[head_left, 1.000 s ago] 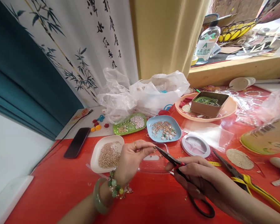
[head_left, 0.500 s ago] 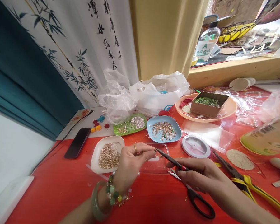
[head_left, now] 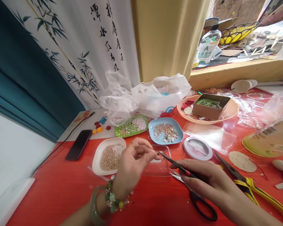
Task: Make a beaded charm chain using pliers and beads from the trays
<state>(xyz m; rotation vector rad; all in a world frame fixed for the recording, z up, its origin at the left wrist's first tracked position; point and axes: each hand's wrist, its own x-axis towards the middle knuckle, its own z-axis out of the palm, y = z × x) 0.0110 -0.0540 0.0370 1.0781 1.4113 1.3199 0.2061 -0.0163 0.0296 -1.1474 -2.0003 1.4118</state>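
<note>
My left hand (head_left: 134, 163) hovers over the red table (head_left: 49, 188) with thumb and fingers pinched on something tiny I cannot make out, just in front of the white dish of gold beads (head_left: 108, 155). My right hand (head_left: 202, 179) is closed round a slim red-and-black tool (head_left: 176, 163) whose tip points at the left fingertips. Black-handled scissors (head_left: 198, 201) lie on the table under that hand. A clear plastic tray (head_left: 159, 164) lies beneath both hands.
Behind the hands lie a blue dish of mixed beads (head_left: 165, 131), a green dish of pearls (head_left: 132, 125), a thread spool (head_left: 197, 148) and plastic bags (head_left: 143, 94). A phone (head_left: 79, 148) lies left. Yellow-handled pliers (head_left: 250, 183) and a pink plate with a tin (head_left: 209, 106) are right.
My left hand has dropped slightly and its fingers have curled more. The right hand has sunk toward the table, off the scissors' blades, with the tool tip still at the left fingertips.
</note>
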